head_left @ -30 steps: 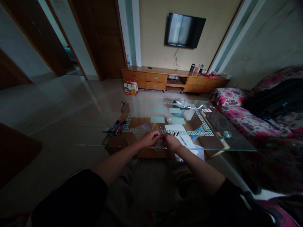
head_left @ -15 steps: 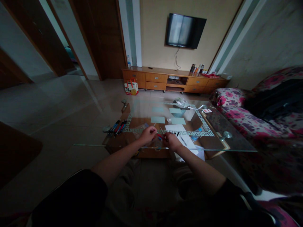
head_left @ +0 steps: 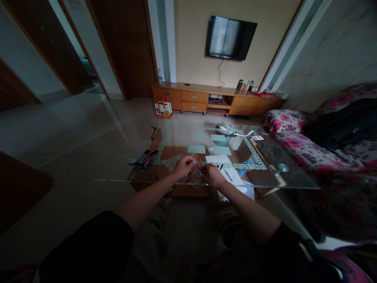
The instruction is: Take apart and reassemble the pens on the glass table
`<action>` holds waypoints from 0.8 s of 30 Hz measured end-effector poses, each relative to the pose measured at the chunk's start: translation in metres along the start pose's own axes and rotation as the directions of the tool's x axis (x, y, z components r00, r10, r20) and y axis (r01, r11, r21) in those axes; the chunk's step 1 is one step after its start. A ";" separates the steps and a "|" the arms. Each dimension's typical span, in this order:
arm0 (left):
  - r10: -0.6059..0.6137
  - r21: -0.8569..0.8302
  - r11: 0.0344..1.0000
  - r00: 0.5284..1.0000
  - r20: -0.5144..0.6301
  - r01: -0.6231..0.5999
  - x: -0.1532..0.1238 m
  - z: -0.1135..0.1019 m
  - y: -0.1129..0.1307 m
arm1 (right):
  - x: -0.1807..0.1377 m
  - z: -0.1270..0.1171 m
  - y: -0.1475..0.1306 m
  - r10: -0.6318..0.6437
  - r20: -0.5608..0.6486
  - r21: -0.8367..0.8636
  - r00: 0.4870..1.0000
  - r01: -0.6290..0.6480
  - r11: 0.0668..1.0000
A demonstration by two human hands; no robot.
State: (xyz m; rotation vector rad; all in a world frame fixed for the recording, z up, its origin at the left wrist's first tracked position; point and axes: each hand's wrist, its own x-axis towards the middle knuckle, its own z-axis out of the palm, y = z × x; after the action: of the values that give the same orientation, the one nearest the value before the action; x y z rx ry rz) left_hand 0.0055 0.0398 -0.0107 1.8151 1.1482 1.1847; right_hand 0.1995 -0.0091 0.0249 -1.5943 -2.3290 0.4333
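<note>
Above the near edge of the glass table [head_left: 176,137], my two hands are close together. My right hand [head_left: 213,175] is closed round a red pen barrel [head_left: 199,168] that points up toward my left hand. My left hand [head_left: 184,167] pinches a thin pale stick, perhaps a pen refill, at the barrel's upper end; the fingers hide most of it. Left of the hands lies a row of red, blue and black pens [head_left: 146,159]. To the right are white paper sheets [head_left: 218,159] with a dark pen [head_left: 228,175] on them.
Pale green cards [head_left: 196,149] show at the table's middle. A bagged bundle [head_left: 226,128] and a red-white card [head_left: 258,138] are at its far right. A blue-capped bottle [head_left: 244,168] appears by the papers. Beyond stand a TV cabinet [head_left: 193,96] and a flowered sofa [head_left: 290,133].
The red barrel in my right hand has tilted up and come to my left fingertips. Both hands have shifted only slightly; the things on the table are unchanged.
</note>
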 end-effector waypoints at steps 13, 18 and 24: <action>0.016 -0.029 0.999 1.000 0.008 -0.016 0.000 0.000 0.006 | 0.002 0.005 0.004 -0.031 -0.072 0.053 0.997 0.035 0.998; 0.017 -0.048 0.999 0.999 0.036 -0.015 0.000 -0.001 0.009 | 0.001 0.004 0.002 -0.034 -0.090 0.056 0.995 0.039 0.998; 0.005 -0.097 0.995 0.998 0.055 0.000 -0.001 0.001 0.012 | 0.001 0.003 -0.001 0.009 -0.156 0.075 0.988 0.003 0.997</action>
State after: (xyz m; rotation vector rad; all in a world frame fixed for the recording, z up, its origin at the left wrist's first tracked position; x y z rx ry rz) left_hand 0.0097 0.0336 -0.0005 1.7656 1.0394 1.1639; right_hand 0.1977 -0.0085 0.0228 -1.5389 -2.1688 0.3779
